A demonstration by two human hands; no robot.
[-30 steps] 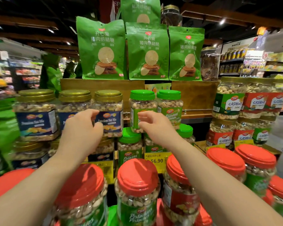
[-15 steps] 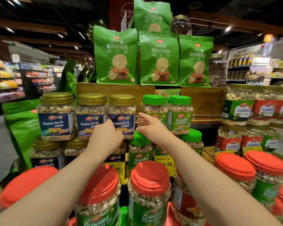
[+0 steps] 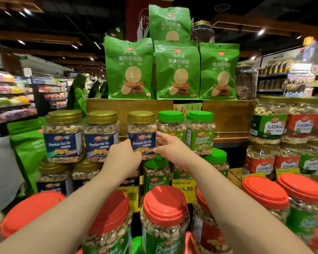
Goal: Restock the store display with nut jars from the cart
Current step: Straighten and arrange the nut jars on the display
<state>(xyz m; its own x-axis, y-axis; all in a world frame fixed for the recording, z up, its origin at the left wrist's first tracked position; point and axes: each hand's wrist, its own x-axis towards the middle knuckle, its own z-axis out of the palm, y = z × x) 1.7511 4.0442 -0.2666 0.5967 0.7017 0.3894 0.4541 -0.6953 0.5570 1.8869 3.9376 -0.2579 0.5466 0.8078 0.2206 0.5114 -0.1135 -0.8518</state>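
Head view: both hands reach far to one gold-lidded Premium Nut Mix jar [image 3: 141, 134], third from the left in the upper row of the display shelf [image 3: 228, 139]. The left hand [image 3: 124, 158] grips its lower left side, fingers curled against the label. The right hand [image 3: 170, 146] holds its right side, fingers wrapped round the edge, just beside a green-lidded pistachio jar [image 3: 171, 125]. Green snack bags [image 3: 176, 70] stand above. Red-lidded jars [image 3: 164, 220] crowd the near foreground.
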